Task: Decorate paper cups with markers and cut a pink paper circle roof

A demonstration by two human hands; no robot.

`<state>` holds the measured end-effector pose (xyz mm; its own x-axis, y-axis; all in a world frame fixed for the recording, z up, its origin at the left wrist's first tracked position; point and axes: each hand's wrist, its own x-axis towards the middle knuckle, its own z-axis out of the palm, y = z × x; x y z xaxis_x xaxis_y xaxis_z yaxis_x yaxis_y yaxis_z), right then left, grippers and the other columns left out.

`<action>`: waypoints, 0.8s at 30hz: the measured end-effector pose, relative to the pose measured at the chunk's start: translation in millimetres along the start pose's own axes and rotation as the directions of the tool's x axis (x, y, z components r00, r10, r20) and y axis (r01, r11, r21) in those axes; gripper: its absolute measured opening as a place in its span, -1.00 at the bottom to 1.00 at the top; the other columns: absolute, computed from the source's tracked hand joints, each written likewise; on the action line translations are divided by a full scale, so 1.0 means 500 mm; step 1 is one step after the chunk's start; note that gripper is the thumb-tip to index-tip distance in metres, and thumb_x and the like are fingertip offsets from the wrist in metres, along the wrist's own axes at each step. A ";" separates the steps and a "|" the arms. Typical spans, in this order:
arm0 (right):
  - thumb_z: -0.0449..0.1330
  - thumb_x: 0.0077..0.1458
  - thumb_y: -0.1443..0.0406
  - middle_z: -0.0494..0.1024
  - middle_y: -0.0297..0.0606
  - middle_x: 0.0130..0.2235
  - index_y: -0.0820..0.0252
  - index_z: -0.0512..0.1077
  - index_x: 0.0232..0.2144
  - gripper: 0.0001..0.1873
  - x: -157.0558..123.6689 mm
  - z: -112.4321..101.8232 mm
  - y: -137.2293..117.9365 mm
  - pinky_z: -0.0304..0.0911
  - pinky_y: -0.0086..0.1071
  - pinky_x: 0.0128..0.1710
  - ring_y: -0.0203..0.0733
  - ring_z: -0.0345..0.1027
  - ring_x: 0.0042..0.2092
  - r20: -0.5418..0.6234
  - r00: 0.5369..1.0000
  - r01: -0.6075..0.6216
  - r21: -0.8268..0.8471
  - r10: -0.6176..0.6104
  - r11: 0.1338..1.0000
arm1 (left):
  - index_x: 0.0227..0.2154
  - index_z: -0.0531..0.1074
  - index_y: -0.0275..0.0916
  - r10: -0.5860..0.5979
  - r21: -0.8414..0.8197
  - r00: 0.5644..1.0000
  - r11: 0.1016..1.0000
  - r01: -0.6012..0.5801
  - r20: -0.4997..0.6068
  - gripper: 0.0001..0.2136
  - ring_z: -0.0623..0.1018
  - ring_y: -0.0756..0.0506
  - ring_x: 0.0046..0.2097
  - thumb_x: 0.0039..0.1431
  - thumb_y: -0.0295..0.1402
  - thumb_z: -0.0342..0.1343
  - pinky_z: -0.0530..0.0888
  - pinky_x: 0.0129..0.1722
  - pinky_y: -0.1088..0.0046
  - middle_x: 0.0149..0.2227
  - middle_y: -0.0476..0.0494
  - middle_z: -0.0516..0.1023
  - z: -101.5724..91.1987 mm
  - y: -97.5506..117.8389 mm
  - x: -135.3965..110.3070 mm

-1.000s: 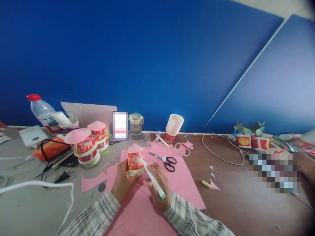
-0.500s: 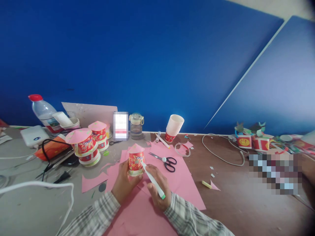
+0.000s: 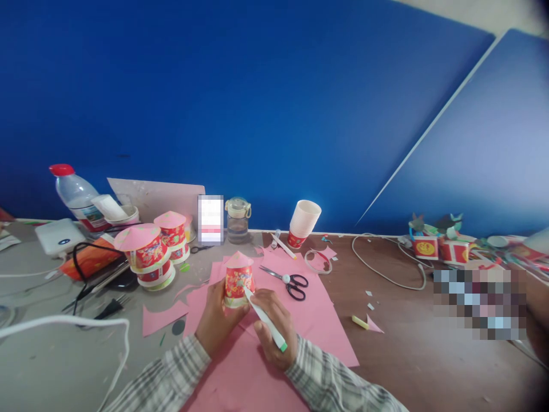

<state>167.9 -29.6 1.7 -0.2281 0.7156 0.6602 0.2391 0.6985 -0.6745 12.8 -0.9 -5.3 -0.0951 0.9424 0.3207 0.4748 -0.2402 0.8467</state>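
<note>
My left hand (image 3: 221,317) is wrapped round the lower left side of a red patterned paper cup (image 3: 238,280) that wears a pink paper cone on top. In my right hand (image 3: 278,326) lies a white marker (image 3: 268,320) with a green end, its tip at the cup's front; whether it touches cannot be made out. Under both hands spreads a pink paper sheet (image 3: 317,337). Black-handled scissors (image 3: 295,286) lie on it, blades partly apart, right of the cup. To the left stand more cups with pink cone tops (image 3: 137,239).
A tilted stack of white cups (image 3: 305,220) stands at the back beside a white pen (image 3: 283,246). A lidded glass jar (image 3: 238,220) is left of it. A white cable (image 3: 64,325) crosses the left side. Another person's arm (image 3: 536,300) shows at far right.
The marker's tip has shifted slightly left and down across the cup's front, with my right hand. My left hand and the cup have barely moved.
</note>
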 end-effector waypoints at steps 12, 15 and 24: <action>0.01 0.12 0.24 0.47 -0.11 -0.18 0.16 0.33 -0.07 -0.67 -0.002 0.000 0.004 0.33 -0.11 -0.11 0.01 0.36 -0.12 -0.005 1.000 -0.027 0.012 0.027 1.000 | -0.23 0.31 -0.19 0.008 0.002 1.000 1.000 -0.008 -0.017 -0.47 0.39 -0.27 -0.25 -0.40 -0.18 0.20 0.38 -0.27 0.09 -0.33 -0.12 0.40 0.003 -0.009 -0.001; 0.00 0.13 0.23 0.48 -0.11 -0.20 0.16 0.32 -0.07 -0.67 -0.001 0.000 0.001 0.34 -0.11 -0.13 0.01 0.36 -0.13 -0.013 1.000 -0.022 0.019 0.022 1.000 | -0.24 0.32 -0.19 0.010 0.002 1.000 1.000 -0.010 -0.010 -0.48 0.39 -0.28 -0.24 -0.40 -0.17 0.20 0.37 -0.26 0.08 -0.33 -0.12 0.41 0.003 -0.008 -0.001; 0.01 0.11 0.19 0.47 -0.12 -0.21 0.15 0.36 -0.08 -0.66 0.000 -0.002 -0.006 0.30 -0.06 -0.10 0.01 0.37 -0.18 0.020 0.996 0.092 0.026 -0.092 0.995 | -0.22 0.31 -0.17 -0.011 0.011 1.000 1.000 0.011 -0.017 -0.47 0.39 -0.28 -0.23 -0.39 -0.19 0.22 0.40 -0.31 0.12 -0.34 -0.11 0.41 0.002 -0.003 -0.002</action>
<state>168.0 -31.7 4.3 -0.2683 0.6479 0.7129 0.1927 0.7612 -0.6192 13.2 -1.0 -7.6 -0.1149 0.9411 0.3181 0.4833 -0.2268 0.8456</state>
